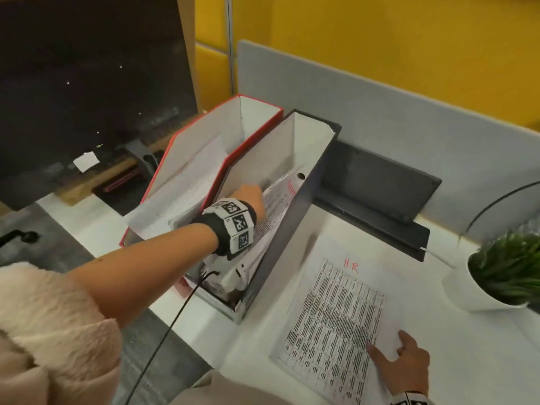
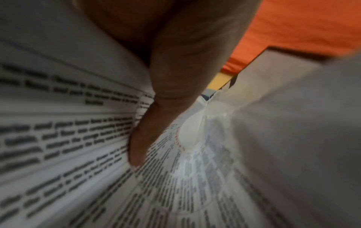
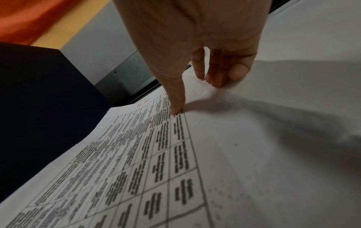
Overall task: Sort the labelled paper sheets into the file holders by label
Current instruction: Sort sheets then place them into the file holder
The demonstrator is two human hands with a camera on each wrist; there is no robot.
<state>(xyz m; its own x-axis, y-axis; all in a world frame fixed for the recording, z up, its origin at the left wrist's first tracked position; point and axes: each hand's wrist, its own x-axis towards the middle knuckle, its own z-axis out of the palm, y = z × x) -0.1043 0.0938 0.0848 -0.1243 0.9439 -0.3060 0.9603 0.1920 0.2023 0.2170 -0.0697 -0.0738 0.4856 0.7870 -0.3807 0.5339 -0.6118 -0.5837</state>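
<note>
Two file holders stand side by side on the white desk: a red one [image 1: 152, 182] holding printed sheets [image 1: 187, 194], and a dark grey one [image 1: 295, 238] to its right. My left hand [image 1: 251, 197] reaches down into the dark grey holder. There its thumb [image 2: 140, 146] lies against a printed sheet [image 1: 277, 206]; the sheet hides the fingers. A table-printed sheet marked "HR" in red [image 1: 336, 317] lies on the desk right of the holders. My right hand [image 1: 400, 355] is at its near right edge, index tip [image 3: 176, 111] pressing down, the other fingers pinching the paper up.
A potted plant in a white pot [image 1: 508, 267] stands at the right edge of the desk. Behind the holders are a grey partition [image 1: 380, 106] and a dark cable flap [image 1: 377, 185]. A dark monitor [image 1: 87, 83] fills the left. A black cable [image 1: 175, 314] hangs from my left wrist.
</note>
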